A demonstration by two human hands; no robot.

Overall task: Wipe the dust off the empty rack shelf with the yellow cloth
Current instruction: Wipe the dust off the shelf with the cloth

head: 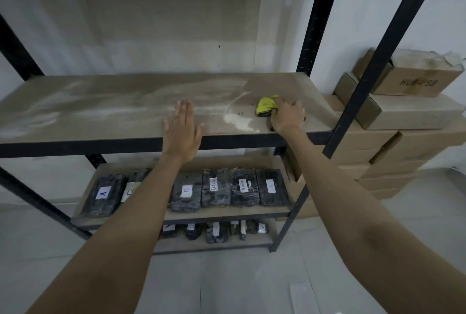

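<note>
**Clerk:** Shelf board, head view, item one: the rack shelf [113,102] is recorded as a flat, matte, tan slab, edged at the front by a black metal rail. Pale powdery dust is smeared in streaks over its left and middle; a darker, cleaner patch is seen at the right end, bounded by a curved pale line.

**Checker:** And the cloth?

**Clerk:** The yellow cloth [266,105] is listed as a soft, crumpled wad with a dark hem, lying on the right part of the shelf, on the cleaner patch. It is gripped by the right hand [287,114], whose fingers are curled shut around it; small dark crumbs are scattered just beside it.

**Checker:** Left hand?

**Clerk:** The left hand [182,128] is laid flat, palm down, on the front middle of the board, fingers straight and pressed together, thumb held out. Nothing is held in it.

**Checker:** Other stock?

**Clerk:** Black perforated uprights [316,29] are noted at the right. On the lower shelf, a row of dark plastic-wrapped bundles [216,187] with white handwritten labels is entered. Right of the rack, dusty cardboard boxes [413,112] are stacked against a white wall, the top one printed in dark lettering.
</note>
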